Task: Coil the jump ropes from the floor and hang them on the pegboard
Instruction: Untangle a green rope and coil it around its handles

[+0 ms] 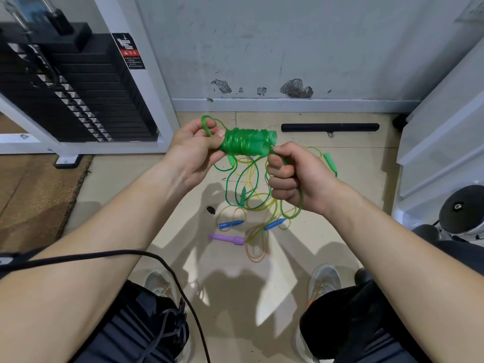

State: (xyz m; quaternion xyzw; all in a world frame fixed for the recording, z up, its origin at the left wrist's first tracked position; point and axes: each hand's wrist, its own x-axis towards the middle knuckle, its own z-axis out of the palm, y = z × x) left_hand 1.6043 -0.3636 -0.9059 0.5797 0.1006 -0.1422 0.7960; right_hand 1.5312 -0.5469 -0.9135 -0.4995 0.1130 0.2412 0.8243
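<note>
— Forearms [104, 231] up-frame; where's the green coil [246, 142]?
— Centre, lying left-right. My left hand [193, 150] grips its left end; right hand [293, 179], fisted on the loose tail [301, 197], sits lower right.

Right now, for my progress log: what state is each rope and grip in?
green rope: mostly wound round its handles, tail loose
left grip: holds the wound bundle
right grip: curled round the loose tail
floor ropes: tangled, uncoiled
purple handle: lying on the floor
</note>
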